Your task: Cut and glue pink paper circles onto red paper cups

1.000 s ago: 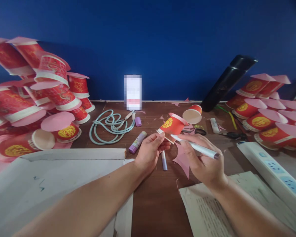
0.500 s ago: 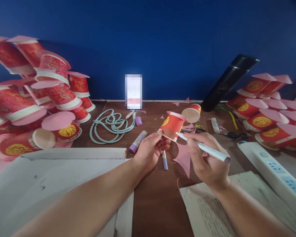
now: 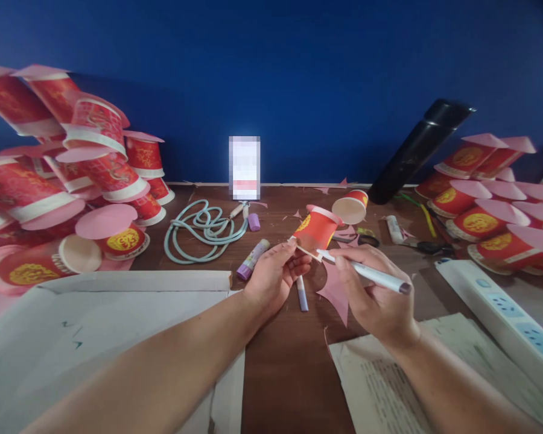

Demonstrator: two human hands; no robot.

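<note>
My left hand (image 3: 280,274) grips a red paper cup (image 3: 315,230) by its white rim. The cup is tilted, its pink paper disc at the far end and a yellow emblem on its side. In my right hand (image 3: 377,289) is a white marker (image 3: 371,272), its tip at the cup's lower edge; whether it touches cannot be made out. Beneath the hands lie a pink paper offcut (image 3: 337,286) and a pen cap (image 3: 302,293). A purple glue stick (image 3: 252,260) lies left of my left hand, its purple cap (image 3: 254,222) farther back.
Red cups with pink discs are stacked at left (image 3: 113,169) and right (image 3: 484,220). Behind are a coiled cable (image 3: 199,238), a lit phone (image 3: 245,169), a cup on its side (image 3: 350,208) and a leaning black bottle (image 3: 419,157). A power strip (image 3: 502,310) and printed paper (image 3: 384,380) lie right.
My right hand and the marker have shifted slightly left, the tip moving along the cup's lower edge. My left hand and the cup have hardly moved.
</note>
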